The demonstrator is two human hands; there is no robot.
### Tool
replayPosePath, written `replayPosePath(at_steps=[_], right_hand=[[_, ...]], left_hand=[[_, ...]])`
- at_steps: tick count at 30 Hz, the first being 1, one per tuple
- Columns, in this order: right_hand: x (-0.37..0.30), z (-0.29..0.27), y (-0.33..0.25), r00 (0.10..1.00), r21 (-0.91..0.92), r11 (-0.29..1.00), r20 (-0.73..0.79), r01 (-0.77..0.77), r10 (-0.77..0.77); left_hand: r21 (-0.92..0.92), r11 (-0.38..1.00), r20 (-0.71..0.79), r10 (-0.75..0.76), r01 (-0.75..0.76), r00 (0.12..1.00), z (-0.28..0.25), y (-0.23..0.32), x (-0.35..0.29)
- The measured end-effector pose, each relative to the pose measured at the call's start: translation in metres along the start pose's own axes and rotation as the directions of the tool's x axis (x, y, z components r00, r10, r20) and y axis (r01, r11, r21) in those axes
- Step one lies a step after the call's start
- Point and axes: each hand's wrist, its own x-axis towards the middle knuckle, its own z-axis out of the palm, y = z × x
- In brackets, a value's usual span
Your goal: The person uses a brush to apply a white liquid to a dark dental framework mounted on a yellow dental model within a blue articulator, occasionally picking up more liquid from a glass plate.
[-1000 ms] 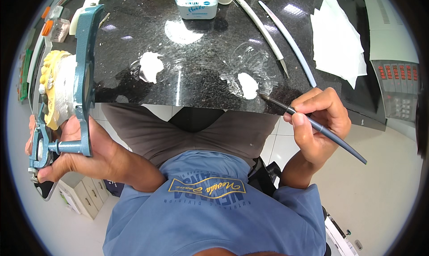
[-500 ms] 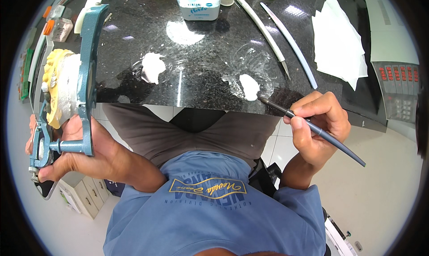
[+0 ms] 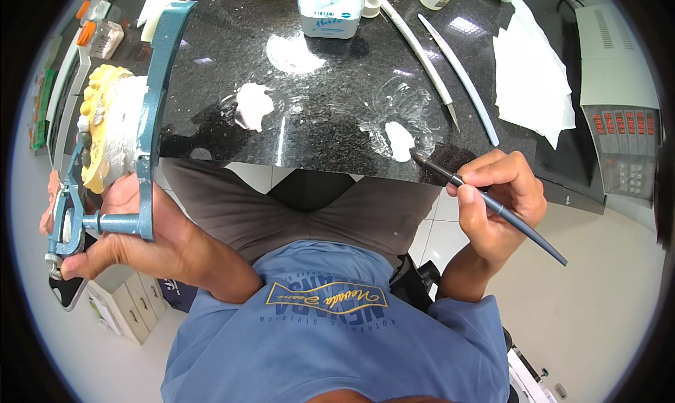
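Note:
My left hand (image 3: 151, 217) is closed round a blue metal dental articulator (image 3: 154, 115), held up off the left end of the counter. Mounted in it is a yellow dental cast (image 3: 98, 132) on a white plaster base (image 3: 126, 129), with a few grey teeth among the yellow ones. A slim dark brush (image 3: 510, 215) is pinched between the thumb and fingers of my right hand (image 3: 503, 203). The brush tip meets or nearly meets the edge of a small white paste mound (image 3: 400, 141). Further left on the counter lies a second white mound (image 3: 254, 106).
The black speckled counter (image 3: 323, 108) also bears a jar with a blue label (image 3: 330, 13), a pale-handled pointed tool (image 3: 418, 48), a bluish curved stick (image 3: 464, 80) and white paper sheets (image 3: 534, 87). A unit with red digits (image 3: 622, 122) stands at the right.
The view has shifted slightly, so counter items sit a little lower and further right. The articulator appears slightly turned or moved right. The brush tip stays beside the white mound.

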Motion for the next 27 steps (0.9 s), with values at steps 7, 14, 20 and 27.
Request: replayPosePath(at_steps=[7, 14, 20, 27], right_hand=[[-0.001, 0.003, 0.000, 0.999, 0.015, 1.000, -0.038, -0.024, 0.025], [-0.002, 0.002, 0.000, 1.000, 0.002, 1.000, -0.029, -0.001, 0.001], [-0.002, 0.005, 0.001, 0.996, 0.160, 0.986, -0.089, 0.039, -0.025], [0.001, 0.038, -0.008, 0.910, 0.239, 0.881, -0.174, 0.409, -0.375]], left_hand=[[-0.016, 0.999, 0.083, 0.029, -0.028, 0.996, -0.004, -0.001, 0.002], [0.043, 0.999, 0.093, 0.015, -0.019, 0.996, 0.000, -0.001, -0.002], [0.071, 0.996, 0.013, 0.045, -0.046, 0.999, -0.003, -0.004, 0.001], [0.251, 0.968, -0.002, -0.010, 0.010, 1.000, 0.015, 0.001, 0.003]])
